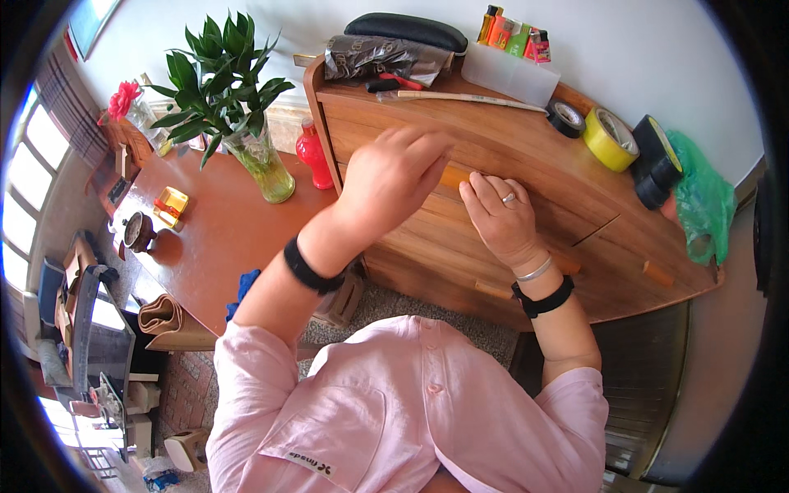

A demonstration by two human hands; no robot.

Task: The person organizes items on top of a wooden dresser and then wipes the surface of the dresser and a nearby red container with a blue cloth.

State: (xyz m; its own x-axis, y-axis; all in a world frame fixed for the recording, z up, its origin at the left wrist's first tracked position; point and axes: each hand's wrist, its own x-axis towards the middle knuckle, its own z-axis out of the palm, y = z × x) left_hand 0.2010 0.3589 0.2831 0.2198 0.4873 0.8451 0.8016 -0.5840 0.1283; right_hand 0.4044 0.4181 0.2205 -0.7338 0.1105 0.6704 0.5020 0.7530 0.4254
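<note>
A brown wooden drawer chest (407, 111) stands before me. My right hand (502, 212), with a ring on one finger, has its fingers bent over an orange-brown drawer handle (454, 176) on the upper front. To its left, my left hand (391, 179) hovers in front of the drawers, slightly blurred, its fingers together and pointing right. Nothing shows in the left hand, but its palm and fingertips are hidden. Further handles (657, 273) sit lower and to the right on the chest.
Along the chest top lie a black case (407, 31), a brush (468, 97), a plastic box of lighters (511, 74), tape rolls (610, 138) and a green plastic bag (703, 191). On the left table (228, 228) stand a plant vase (262, 166) and a red bottle (314, 154).
</note>
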